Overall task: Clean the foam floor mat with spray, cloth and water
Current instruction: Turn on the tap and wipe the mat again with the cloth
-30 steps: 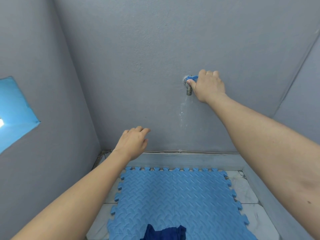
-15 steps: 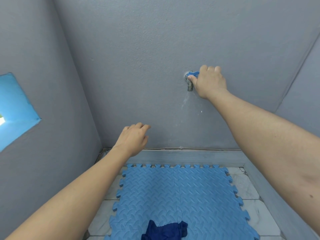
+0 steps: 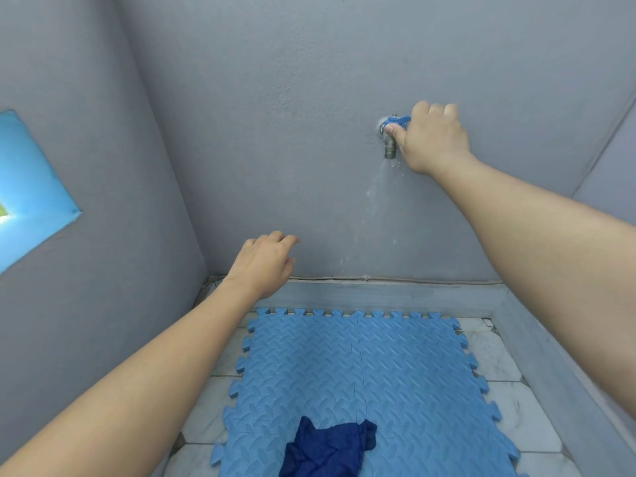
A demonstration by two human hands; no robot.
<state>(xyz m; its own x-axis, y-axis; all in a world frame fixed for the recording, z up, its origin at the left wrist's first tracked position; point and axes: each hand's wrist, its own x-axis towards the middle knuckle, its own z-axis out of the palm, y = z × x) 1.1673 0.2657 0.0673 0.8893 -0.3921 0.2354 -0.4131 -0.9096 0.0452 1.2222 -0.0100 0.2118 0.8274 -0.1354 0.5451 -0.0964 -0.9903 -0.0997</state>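
right hand point(image 3: 434, 139) on tap handle point(image 3: 399, 120), cloth point(image 3: 327, 449) on mat point(image 3: 361, 373)

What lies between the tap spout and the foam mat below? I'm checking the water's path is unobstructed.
Head view: only falling water and bare grey wall between the tap and the foam mat.

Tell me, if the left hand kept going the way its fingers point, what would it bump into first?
Probably the grey wall. The left hand hangs open, holding nothing, fingers aimed forward at it. Nothing shows between them, though depth is hard to judge.
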